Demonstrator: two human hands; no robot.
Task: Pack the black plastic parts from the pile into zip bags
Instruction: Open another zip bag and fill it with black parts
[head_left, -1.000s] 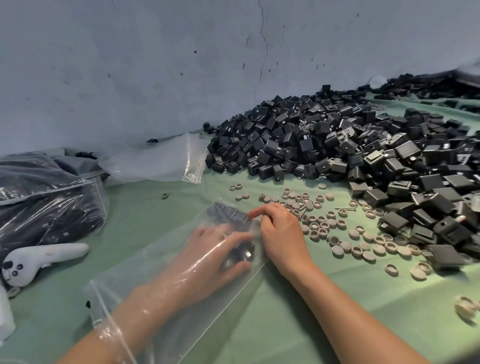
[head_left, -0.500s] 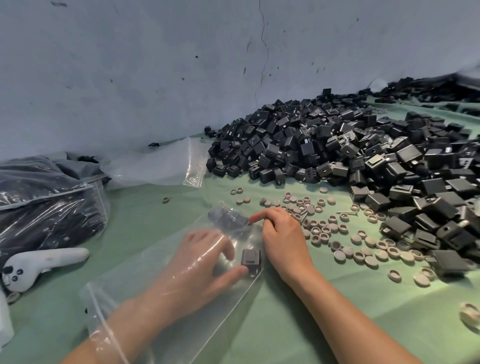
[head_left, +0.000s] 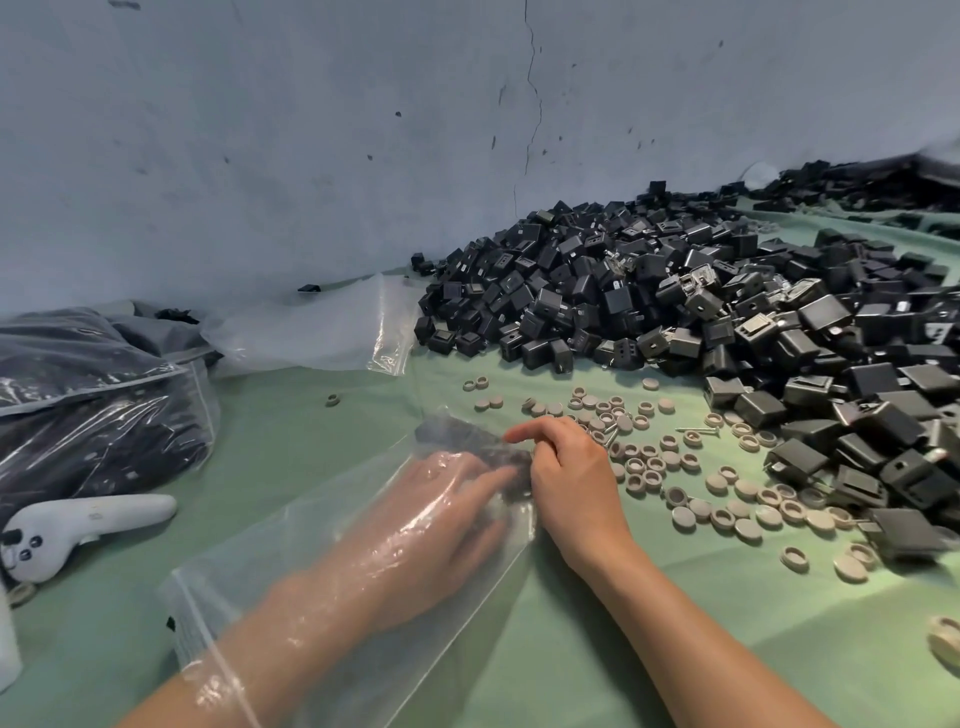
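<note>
Reaching deep into the clear plastic zip bag (head_left: 291, 540), my left hand (head_left: 441, 499) lies flat on the table inside it, wrist and forearm wrapped by the film. Its fingers are stretched out fairly straight and touch the few black plastic parts (head_left: 457, 434) gathered at the bag's far closed end. My right hand (head_left: 571, 478) sits outside, against the bag's right edge. Its index finger points left across the top of the film while the other fingers curl under. The thumb is hidden, so I cannot tell whether this hand actually pinches the plastic or only rests on it.

Beyond my right hand and to its right rises the big pile of black boxy plastic parts (head_left: 649, 301), heaped against the grey wall (head_left: 311, 130) on the green cloth (head_left: 675, 623). Small grey round caps (head_left: 644, 457) lie scattered between that pile and my right hand. At the left sit filled clear bags of dark parts (head_left: 93, 426), with a white handheld controller (head_left: 88, 519) just in front of them, and an empty clear bag (head_left: 322, 332) farther back.
</note>
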